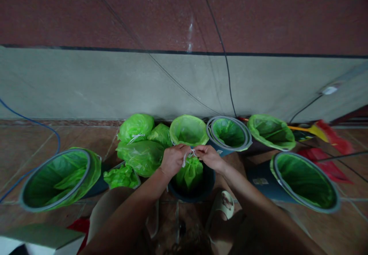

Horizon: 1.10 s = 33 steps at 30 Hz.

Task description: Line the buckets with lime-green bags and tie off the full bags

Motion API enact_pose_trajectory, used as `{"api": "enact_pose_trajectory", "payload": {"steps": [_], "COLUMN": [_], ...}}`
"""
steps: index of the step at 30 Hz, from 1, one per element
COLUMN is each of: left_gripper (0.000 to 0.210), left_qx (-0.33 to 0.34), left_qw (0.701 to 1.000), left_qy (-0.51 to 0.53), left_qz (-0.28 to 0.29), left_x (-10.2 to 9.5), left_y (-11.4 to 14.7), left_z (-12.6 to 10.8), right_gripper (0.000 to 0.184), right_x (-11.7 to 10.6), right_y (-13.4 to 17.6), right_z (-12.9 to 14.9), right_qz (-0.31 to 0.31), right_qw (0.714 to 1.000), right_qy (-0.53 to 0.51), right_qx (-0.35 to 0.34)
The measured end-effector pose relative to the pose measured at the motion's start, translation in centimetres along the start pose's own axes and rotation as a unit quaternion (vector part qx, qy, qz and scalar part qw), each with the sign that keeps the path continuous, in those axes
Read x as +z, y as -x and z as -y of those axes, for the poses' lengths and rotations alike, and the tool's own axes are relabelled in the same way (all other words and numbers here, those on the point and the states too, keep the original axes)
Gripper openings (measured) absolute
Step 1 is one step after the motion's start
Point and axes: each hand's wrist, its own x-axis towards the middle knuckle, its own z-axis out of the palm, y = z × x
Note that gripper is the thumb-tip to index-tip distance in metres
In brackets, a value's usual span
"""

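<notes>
Between my feet stands a dark blue bin (209, 184) with a green garbage bag (189, 174) gathered at its neck inside it. White drawstring (184, 159) runs around the bag's neck. My left hand (174, 159) is closed on the drawstring from the left, its fingertips pinched. From the right, my right hand (209, 156) pinches the same string, the two hands almost touching above the bag. The bag's lower part is hidden inside the bin.
Tied full green bags (140, 157) lie left of the bin. Lined bins stand around: a left bin (25, 197), stacked bins (211, 132) and a right bin (335, 199). A red broom (335, 138) and red dustpan (322, 165) lie at right. A blue hose (59, 142) crosses the left floor.
</notes>
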Motion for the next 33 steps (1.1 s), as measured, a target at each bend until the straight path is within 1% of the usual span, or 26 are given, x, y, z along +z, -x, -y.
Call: {"api": "enact_pose_trajectory", "payload": {"steps": [1,2,4,5,6,7,8,9,10,11,12,14,15,16,17,19,22,24,26,28,30,31,33], "left_gripper": [0.029,0.03,0.027,0.025,0.024,0.025,0.026,0.029,0.03,0.032,0.034,0.039,0.041,0.041,0.039,0.029,0.022,0.02,0.021,0.021,0.019,0.018,0.017], "left_qx": [-0.024,-0.052,-0.109,-0.134,-0.153,-0.169,-0.184,-0.201,-0.219,-0.236,-0.251,-0.27,-0.273,-0.269,-0.26,-0.22,-0.151,-0.13,-0.115,-0.09,-0.066,-0.061,-0.078], "left_qw": [1.0,0.998,0.992,0.989,0.987,0.985,0.98,0.97,0.95,0.92,0.884,0.816,0.795,0.784,0.782,0.793,0.828,0.854,0.872,0.882,0.886,0.887,0.889], "left_qy": [-0.018,-0.039,-0.066,-0.061,-0.039,0.001,0.06,0.136,0.222,0.312,0.394,0.511,0.542,0.559,0.567,0.567,0.535,0.498,0.469,0.458,0.455,0.453,0.447], "left_qz": [0.008,0.015,0.026,0.029,0.03,0.032,0.034,0.032,0.028,0.022,0.016,0.004,0.004,0.009,0.017,0.039,0.068,0.077,0.074,0.066,0.063,0.063,0.054], "left_x": [0.0,0.0,-0.1,-0.1,-0.1,-0.1,0.0,0.1,0.2,0.5,0.7,1.3,1.5,1.7,1.9,2.2,2.6,2.8,3.0,3.0,3.1,3.1,3.2], "left_y": [0.0,0.1,0.1,0.2,0.1,0.1,0.0,-0.2,-0.4,-0.6,-0.8,-1.1,-1.2,-1.2,-1.2,-1.2,-1.0,-0.9,-0.7,-0.7,-0.6,-0.6,-0.7], "left_z": [0.2,0.5,1.1,1.4,1.7,1.8,1.9,1.9,1.8,1.5,1.3,0.8,0.5,0.4,0.3,0.2,0.4,0.4,0.3,0.1,0.0,0.0,0.1], "right_gripper": [0.023,0.023,0.024,0.025,0.025,0.025,0.024,0.023,0.023,0.023,0.024,0.026,0.027,0.028,0.029,0.032,0.037,0.04,0.046,0.054,0.059,0.059,0.052], "right_x": [-0.4,-0.8,-1.6,-2.0,-2.3,-2.5,-2.6,-2.7,-2.6,-2.6,-2.4,-2.2,-2.1,-1.9,-1.8,-1.6,-1.3,-1.1,-0.9,-0.6,-0.4,-0.2,0.0], "right_y": [0.0,0.0,0.2,0.3,0.4,0.5,0.6,0.6,0.6,0.6,0.6,0.6,0.6,0.7,0.9,1.2,1.5,1.5,1.4,1.1,0.9,0.8,0.7], "right_z": [-0.1,-0.1,-0.3,-0.4,-0.5,-0.6,-0.7,-0.8,-0.9,-1.0,-1.0,-0.7,-0.5,-0.1,0.3,1.2,2.3,2.5,2.3,1.8,1.3,1.0,0.5], "right_qz": [-0.03,-0.058,-0.101,-0.112,-0.113,-0.105,-0.093,-0.079,-0.067,-0.056,-0.049,-0.034,-0.023,-0.01,0.002,0.018,0.025,0.017,-0.009,-0.035,-0.025,-0.01,0.011], "right_qw": [0.996,0.984,0.943,0.925,0.917,0.919,0.927,0.94,0.953,0.966,0.978,0.994,0.998,0.999,0.999,0.998,0.997,0.995,0.992,0.985,0.982,0.983,0.991], "right_qy": [0.082,0.171,0.317,0.359,0.378,0.375,0.357,0.329,0.293,0.25,0.202,0.1,0.051,0.009,-0.023,-0.053,-0.063,-0.084,-0.125,-0.169,-0.186,-0.177,-0.129], "right_qx": [-0.003,0.0,0.031,0.051,0.064,0.068,0.062,0.05,0.035,0.019,0.003,-0.021,-0.027,-0.031,-0.032,-0.036,-0.047,-0.047,-0.032,-0.001,0.032,0.039,0.024]}}
